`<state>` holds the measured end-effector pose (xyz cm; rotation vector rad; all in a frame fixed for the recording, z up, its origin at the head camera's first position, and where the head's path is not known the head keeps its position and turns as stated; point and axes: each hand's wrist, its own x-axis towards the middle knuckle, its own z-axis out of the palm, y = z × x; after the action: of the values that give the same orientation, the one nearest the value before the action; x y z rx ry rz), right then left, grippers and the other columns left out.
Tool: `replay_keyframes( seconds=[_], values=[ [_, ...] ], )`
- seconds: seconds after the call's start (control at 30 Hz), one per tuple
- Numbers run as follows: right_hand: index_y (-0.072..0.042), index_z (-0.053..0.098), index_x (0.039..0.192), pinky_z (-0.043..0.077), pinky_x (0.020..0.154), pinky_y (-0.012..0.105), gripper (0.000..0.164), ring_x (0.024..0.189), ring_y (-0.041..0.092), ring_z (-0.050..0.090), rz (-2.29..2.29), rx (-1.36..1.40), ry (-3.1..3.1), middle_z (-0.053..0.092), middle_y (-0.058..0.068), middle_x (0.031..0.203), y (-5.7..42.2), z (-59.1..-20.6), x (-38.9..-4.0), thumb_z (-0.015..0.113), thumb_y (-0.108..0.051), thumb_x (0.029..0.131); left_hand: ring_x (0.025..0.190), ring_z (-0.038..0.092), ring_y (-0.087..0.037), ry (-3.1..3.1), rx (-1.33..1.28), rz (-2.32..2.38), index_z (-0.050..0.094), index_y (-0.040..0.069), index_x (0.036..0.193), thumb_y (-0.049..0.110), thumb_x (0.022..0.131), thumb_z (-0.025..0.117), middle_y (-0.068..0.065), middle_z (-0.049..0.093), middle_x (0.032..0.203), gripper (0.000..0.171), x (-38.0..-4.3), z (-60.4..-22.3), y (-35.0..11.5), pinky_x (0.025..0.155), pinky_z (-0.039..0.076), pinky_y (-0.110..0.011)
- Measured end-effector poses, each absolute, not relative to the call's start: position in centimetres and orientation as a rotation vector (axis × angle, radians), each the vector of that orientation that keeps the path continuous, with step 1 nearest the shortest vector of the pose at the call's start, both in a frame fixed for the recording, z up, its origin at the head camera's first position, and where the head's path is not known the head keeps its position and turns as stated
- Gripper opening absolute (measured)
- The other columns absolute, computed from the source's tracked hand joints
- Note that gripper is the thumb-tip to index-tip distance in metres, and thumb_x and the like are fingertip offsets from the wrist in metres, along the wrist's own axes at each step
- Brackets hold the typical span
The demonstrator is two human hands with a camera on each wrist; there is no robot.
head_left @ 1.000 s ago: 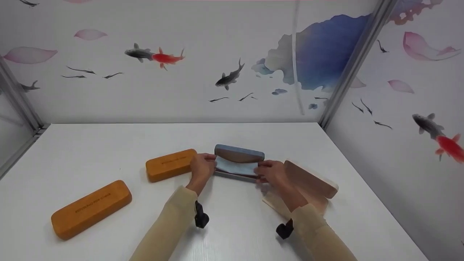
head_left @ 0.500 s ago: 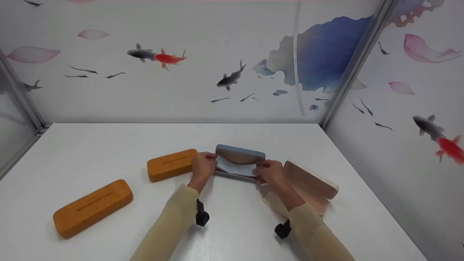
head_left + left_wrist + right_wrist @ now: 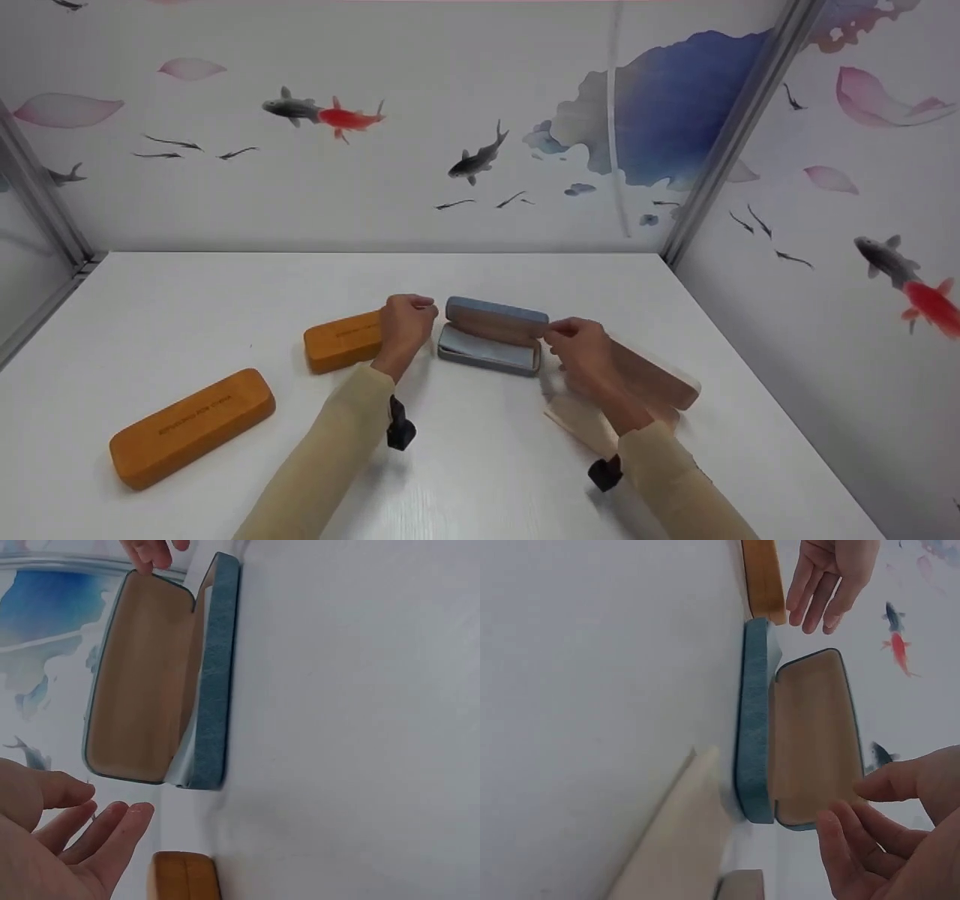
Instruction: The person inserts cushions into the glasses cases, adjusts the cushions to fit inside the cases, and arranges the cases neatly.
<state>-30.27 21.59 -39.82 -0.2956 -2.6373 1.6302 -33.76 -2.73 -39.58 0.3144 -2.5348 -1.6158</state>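
Note:
A blue glasses case (image 3: 484,361) stands with its lid raised in the head view, its brown lining showing. A pale blue cloth (image 3: 499,352) lies flat inside its base. My left hand (image 3: 405,326) is off the case's left end, fingers loosely bent around nothing; the left wrist view shows it apart from the lid (image 3: 139,682). On the other side, my right hand (image 3: 589,356) is at the lid's right end. Its thumb and fingertips overlap the lid's corner in the right wrist view, spread rather than pinching.
Two orange glasses cases, one nearer (image 3: 191,427) and one farther (image 3: 341,343), lie closed on the left of the white table (image 3: 465,457). A beige glasses case (image 3: 652,375) lies open at right, partly behind my right arm. Printed panels wall the table.
Both hands have let go of the cloth and moved apart, the left up and leftward, the right rightward. The cloth now lies lower and flatter inside the blue case.

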Motion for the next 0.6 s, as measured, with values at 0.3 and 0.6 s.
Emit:
replay_keyframes(
  seconds=[0.3, 0.6],
  values=[
    [-0.013, 0.067, 0.101, 0.053, 0.062, 0.026, 0.024, 0.079, 0.016, 0.059, 1.444, -0.282, -2.618, 0.065, 0.006, 0.095, 21.0, -36.9, -31.6, 0.055, -0.029, 0.087, 0.092, 0.060, -0.022, -2.617, 0.224, -1.611, 0.064, 0.004, 0.109, 0.034, 0.091, 0.052, -0.009, 0.066, 0.104, 0.037, -34.3, -37.0, -2.2, 0.081, 0.051, -0.034],
    [-0.005, 0.047, 0.130, 0.046, 0.094, 0.040, 0.066, 0.113, 0.030, 0.055, 1.487, -0.330, -2.928, 0.051, 0.013, 0.130, 21.0, -37.6, -33.4, 0.054, -0.053, 0.086, 0.071, 0.052, -0.017, -2.719, 0.116, -1.545, 0.067, 0.002, 0.089, 0.044, 0.090, 0.050, -0.004, 0.057, 0.073, 0.046, -34.6, -38.2, -0.8, 0.062, 0.044, -0.027]
  ],
)
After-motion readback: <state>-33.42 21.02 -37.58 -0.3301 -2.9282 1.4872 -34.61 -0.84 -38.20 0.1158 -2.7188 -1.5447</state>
